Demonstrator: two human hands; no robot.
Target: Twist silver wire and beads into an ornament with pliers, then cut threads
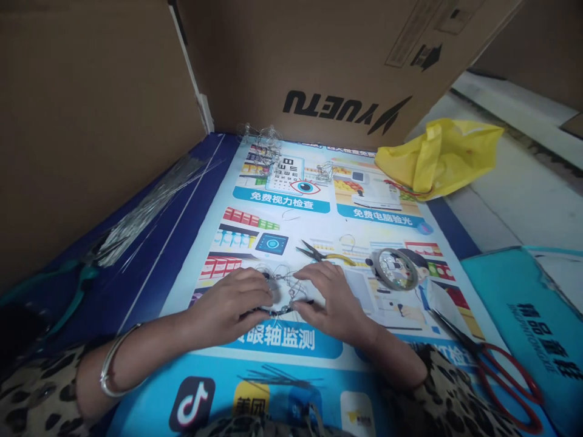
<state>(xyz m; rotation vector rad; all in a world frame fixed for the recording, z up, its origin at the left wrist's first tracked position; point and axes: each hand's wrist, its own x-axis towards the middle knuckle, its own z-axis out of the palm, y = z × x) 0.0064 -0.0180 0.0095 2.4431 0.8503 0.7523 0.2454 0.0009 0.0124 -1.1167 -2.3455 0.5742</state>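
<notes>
A small piece of twisted silvery wire loops (291, 292) lies between my two hands, low over the printed sheet (282, 230). My left hand (234, 298) is closed on its left side, with the fingertips curled out of clear sight. On the opposite side, my right hand (331, 297) has its thumb and index finger at the wire's edge, a gap showing between them. Yellow-handled pliers (324, 254) rest just beyond the right hand. To the right of them sits a roll of clear tape (395, 269). Short dark wires (282, 376) are scattered nearer my body.
Red-handled scissors (489, 358) lie at the right, near a teal box (523, 321). A bundle of straight wires (141, 212) and teal-handled pliers (82, 276) are at the left. Finished-looking wire shapes (266, 142), a yellow bag (439, 158) and tall cardboard (319, 54) stand behind.
</notes>
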